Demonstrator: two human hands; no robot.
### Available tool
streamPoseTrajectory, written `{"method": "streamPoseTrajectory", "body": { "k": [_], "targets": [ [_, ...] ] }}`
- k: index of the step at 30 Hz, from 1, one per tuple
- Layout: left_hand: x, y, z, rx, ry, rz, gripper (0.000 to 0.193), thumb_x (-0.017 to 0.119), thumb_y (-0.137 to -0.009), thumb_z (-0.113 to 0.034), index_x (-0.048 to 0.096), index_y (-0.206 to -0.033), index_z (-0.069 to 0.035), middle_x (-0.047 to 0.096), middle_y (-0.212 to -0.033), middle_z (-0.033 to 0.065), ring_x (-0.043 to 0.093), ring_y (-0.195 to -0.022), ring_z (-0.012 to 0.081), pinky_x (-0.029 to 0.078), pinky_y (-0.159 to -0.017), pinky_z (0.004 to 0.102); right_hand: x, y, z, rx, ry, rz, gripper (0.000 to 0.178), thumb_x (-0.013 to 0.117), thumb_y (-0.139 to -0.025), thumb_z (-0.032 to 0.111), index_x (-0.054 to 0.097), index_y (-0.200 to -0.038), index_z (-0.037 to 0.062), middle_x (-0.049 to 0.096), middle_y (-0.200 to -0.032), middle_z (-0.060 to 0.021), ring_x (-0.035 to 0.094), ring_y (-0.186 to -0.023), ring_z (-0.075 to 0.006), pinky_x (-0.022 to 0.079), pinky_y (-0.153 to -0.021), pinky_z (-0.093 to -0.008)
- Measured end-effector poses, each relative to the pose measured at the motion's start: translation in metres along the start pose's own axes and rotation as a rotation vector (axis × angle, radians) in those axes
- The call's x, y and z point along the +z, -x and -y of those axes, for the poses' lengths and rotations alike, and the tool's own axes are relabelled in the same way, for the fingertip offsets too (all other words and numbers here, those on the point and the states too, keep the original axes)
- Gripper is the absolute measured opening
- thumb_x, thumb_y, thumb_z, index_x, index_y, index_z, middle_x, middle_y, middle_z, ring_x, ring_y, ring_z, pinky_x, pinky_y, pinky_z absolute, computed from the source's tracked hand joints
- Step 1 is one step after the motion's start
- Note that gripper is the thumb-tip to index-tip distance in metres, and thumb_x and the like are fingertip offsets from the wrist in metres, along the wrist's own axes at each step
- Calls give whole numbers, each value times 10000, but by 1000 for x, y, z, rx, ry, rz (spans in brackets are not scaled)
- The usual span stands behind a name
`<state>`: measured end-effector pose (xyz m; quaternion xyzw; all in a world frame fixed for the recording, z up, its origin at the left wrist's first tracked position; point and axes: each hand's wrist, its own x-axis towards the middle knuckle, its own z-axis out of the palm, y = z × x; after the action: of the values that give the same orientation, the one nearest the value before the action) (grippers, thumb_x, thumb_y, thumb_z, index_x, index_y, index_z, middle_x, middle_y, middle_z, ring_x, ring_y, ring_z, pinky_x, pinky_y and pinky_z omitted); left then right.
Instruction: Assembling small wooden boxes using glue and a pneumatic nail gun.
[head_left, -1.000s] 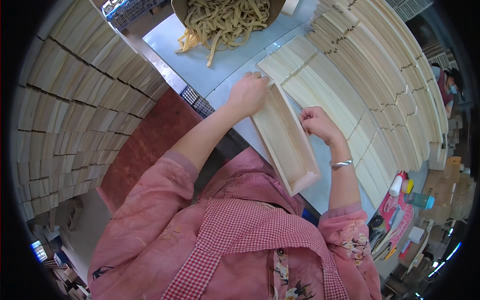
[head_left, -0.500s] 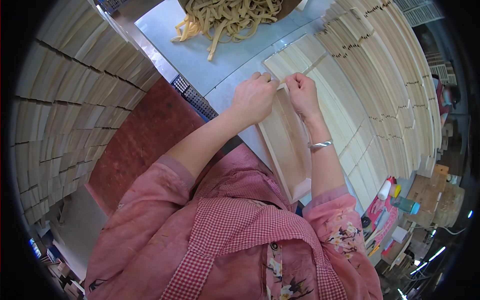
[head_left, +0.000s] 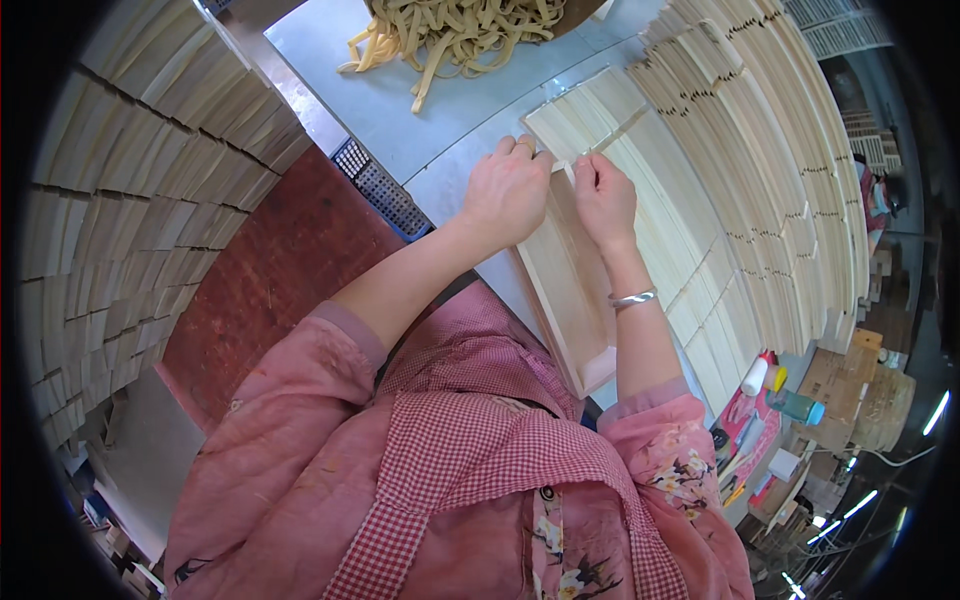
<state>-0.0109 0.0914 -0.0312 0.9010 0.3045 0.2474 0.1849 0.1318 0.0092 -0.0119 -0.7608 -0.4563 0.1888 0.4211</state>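
Observation:
A long shallow tray [head_left: 572, 300] of pale wood lies on the grey table [head_left: 400, 110] in front of me, its long axis running away from me. My left hand [head_left: 508, 190] grips the tray's far left corner, fingers curled over the rim. My right hand [head_left: 603, 195] rests on the far end of the tray, fingers pinched on a thin pale strip at the end wall. A silver bangle [head_left: 632, 298] sits on my right wrist.
A heap of tan wooden strips [head_left: 455, 28] lies at the table's far end. Rows of flat pale slats [head_left: 700, 220] line the table on the right, taller stacks [head_left: 780, 130] behind them. Stacked pale trays [head_left: 130, 200] fill the left. A dark crate [head_left: 378, 188] stands by the red floor.
Both hands have moved from the tray's sides to its far end and come close together. The view has shifted slightly toward the table's far end.

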Motion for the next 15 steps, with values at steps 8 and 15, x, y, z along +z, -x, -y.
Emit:
{"method": "streamPoseTrajectory", "body": {
  "k": [8, 15],
  "targets": [
    [-68, -32, 50, -467, 1034, 665, 207, 666, -938, -237, 669, -939, -30, 614, -884, 93, 575, -808, 229, 514, -734, 334, 14, 54, 52, -242, 693, 8, 746, 788, -815, 461, 510, -1310, -24, 525, -1301, -203, 523, -1194, -381, 426, -1002, -472],
    [-49, -45, 57, -430, 802, 840, 336, 744, -910, -327, 640, -794, -28, 529, -684, 43, 455, -579, 161, 446, -586, 274, 30, 62, 63, -95, 642, 141, 1035, 828, -742, 518, 344, -1466, -42, 394, -1456, -232, 456, -1289, -405, 371, -1055, -535]
  ]
}}
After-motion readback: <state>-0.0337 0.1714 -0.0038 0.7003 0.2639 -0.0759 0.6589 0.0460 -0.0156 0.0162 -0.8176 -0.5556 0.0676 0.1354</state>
